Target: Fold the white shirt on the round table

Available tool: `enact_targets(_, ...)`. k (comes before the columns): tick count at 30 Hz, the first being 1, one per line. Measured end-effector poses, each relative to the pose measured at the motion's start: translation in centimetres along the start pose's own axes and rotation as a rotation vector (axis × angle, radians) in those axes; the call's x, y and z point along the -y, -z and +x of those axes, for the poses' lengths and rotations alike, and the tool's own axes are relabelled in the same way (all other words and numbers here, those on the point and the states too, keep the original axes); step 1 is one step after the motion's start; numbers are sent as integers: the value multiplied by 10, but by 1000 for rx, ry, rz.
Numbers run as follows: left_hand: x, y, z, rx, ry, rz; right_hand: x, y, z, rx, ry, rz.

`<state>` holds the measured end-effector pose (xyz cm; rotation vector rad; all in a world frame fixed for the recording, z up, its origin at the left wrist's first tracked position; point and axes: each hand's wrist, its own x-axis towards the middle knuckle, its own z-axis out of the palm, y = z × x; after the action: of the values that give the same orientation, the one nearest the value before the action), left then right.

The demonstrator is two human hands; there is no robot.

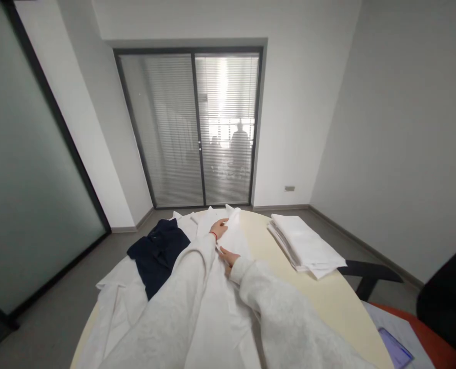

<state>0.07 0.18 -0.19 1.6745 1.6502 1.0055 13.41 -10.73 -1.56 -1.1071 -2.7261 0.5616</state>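
Observation:
A white garment point(231, 241) lies spread along the middle of a round cream table point(328, 302). My left hand point(219, 228) rests flat on its far part, fingers apart, with a red band at the wrist. Nearer to me, my right hand point(227, 258) presses on the same white cloth, partly hidden by its sleeve. Both arms wear pale grey sleeves. A dark navy garment point(159, 253) lies just left of my left arm on more white cloth point(116, 302).
A stack of folded white cloths point(307, 246) sits on the table's right side. A dark chair arm point(370, 274) and a black chair point(449, 302) stand at the right. An orange surface with a purple item point(397, 348) is at bottom right. Glass doors with blinds point(191, 128) lie ahead.

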Motion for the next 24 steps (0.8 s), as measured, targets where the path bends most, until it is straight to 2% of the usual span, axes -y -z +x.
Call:
enact_targets(2,3,-3,1,-23,-61,1,-1,-2,1,-3,3,13)
enact_targets(5,10,-7,-1,-155,-162,59,-1,-3,3,8,-4,28)
enact_targets(8,14,-10,-4,-238,-154,189,-3,-4,6,19,31,50)
enact_targets(12,10,-8,-4,-200,-114,276,-8,-4,3,8,49,125)
enact_targets(14,6,-5,-5,-235,-125,309,-10,-3,0,13,61,163)
enact_targets(17,3,-3,-7,-238,-62,451,-7,0,-4,29,58,175)
enact_targets(19,5,-3,-9,-179,-10,515,-1,4,-8,29,32,143)
enact_targets(21,7,-3,-10,-133,-14,527,8,10,-14,13,-5,84)
enact_targets(24,9,-3,-9,-119,-23,538,24,25,-26,10,-147,-52)
